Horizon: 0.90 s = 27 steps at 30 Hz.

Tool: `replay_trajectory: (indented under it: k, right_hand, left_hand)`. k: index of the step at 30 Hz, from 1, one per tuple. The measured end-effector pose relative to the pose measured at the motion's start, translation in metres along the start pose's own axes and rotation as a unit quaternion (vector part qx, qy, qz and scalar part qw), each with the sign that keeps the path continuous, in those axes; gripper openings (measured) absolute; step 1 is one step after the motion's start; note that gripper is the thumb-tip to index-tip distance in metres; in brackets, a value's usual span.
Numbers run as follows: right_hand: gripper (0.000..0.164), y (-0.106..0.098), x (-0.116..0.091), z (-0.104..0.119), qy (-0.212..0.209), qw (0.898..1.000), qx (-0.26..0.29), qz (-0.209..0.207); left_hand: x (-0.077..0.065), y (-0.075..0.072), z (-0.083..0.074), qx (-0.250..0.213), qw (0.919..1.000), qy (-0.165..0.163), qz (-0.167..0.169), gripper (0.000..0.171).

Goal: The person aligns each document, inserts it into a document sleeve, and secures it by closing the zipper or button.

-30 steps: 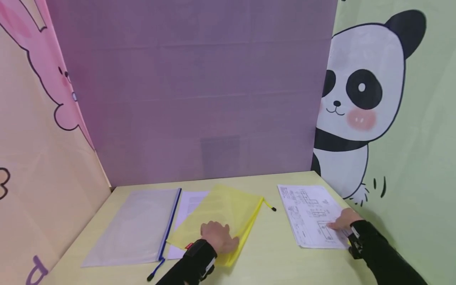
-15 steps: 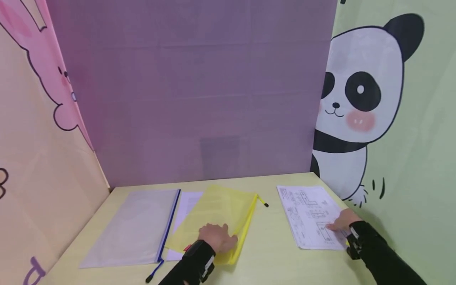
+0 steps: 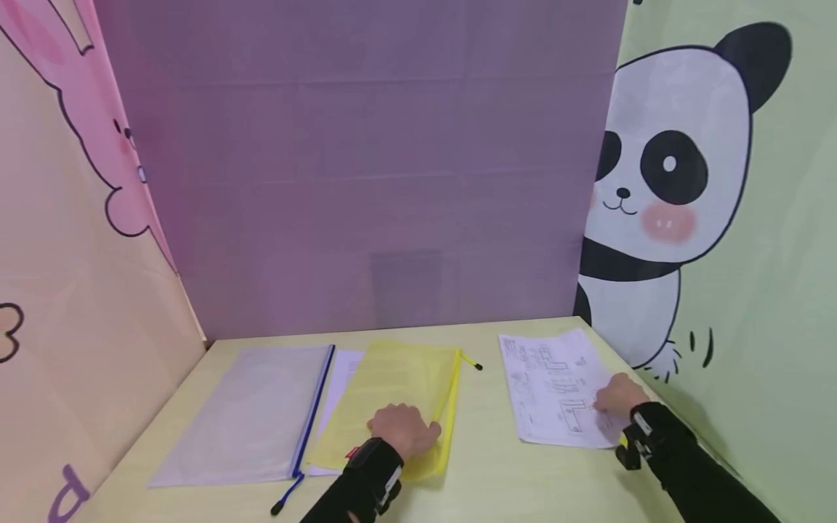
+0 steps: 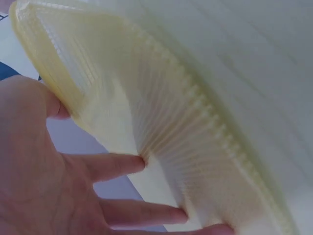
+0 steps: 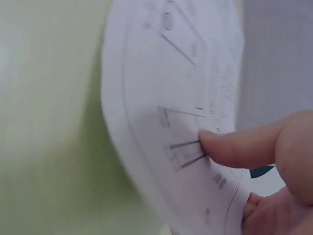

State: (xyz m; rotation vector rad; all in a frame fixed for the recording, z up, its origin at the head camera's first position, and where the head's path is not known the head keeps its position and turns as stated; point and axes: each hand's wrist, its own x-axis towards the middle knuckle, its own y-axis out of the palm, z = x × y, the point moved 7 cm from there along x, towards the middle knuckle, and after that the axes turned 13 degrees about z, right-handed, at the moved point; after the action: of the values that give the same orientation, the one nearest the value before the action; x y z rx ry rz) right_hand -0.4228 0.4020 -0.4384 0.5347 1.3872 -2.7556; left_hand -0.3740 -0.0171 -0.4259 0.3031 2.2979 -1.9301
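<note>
A translucent yellow zip file bag (image 3: 392,374) lies in the middle of the table, zip along its right side. My left hand (image 3: 404,430) rests on it near that zip. In the left wrist view its fingers are spread nearly straight, fingertips pressing into the ribbed mesh (image 4: 161,103), and the thumb touches the yellow edge. On the right, my right hand (image 3: 620,394) pinches the right edge of a white paper (image 3: 552,381) printed with technical drawings. The thumb (image 5: 234,147) lies on the printed face and the other fingers are behind it. The paper bows.
A clear file bag (image 3: 248,414) with a blue zip lies at the left of the table (image 3: 484,465). A printed white sheet (image 3: 340,374) shows from under the yellow bag's left side. A purple panel (image 3: 360,181) stands behind, a panda-printed wall (image 3: 785,276) at the right.
My right hand has moved a little left and up with the paper, which now bows and has shifted left. The yellow bag has turned and its zip end has swung left under my left hand.
</note>
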Motion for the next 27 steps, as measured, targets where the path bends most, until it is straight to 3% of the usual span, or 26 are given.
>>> replay_trajectory:
  k: [2,5,9,13,18,27]
  right_hand:
    - [0.048,-0.001,-0.001,0.005,-0.013,0.999,0.034,0.005]
    - [0.058,0.0,-0.003,0.009,-0.025,0.992,0.119,0.018]
    - [0.058,0.006,-0.005,0.012,-0.033,0.973,0.226,0.038]
    - [0.051,0.018,-0.004,0.016,-0.051,0.953,0.29,0.072]
    - [0.048,0.03,-0.004,0.02,-0.068,0.943,0.314,0.089]
    - [0.046,0.036,-0.003,0.03,-0.083,0.944,0.313,0.07]
  left_hand:
    - [-0.001,0.0,0.0,-0.011,0.9999,-0.001,-0.004,0.052]
    - [-0.001,0.0,0.001,-0.019,0.9998,-0.007,-0.006,0.052]
    - [0.002,0.001,0.001,-0.016,0.9998,-0.009,-0.006,0.053]
    - [0.005,0.002,0.0,-0.016,0.9999,-0.005,-0.002,0.052]
    - [0.006,0.003,0.001,-0.017,0.9999,0.003,-0.004,0.05]
    - [0.002,0.001,0.001,-0.016,0.9999,0.002,0.004,0.051]
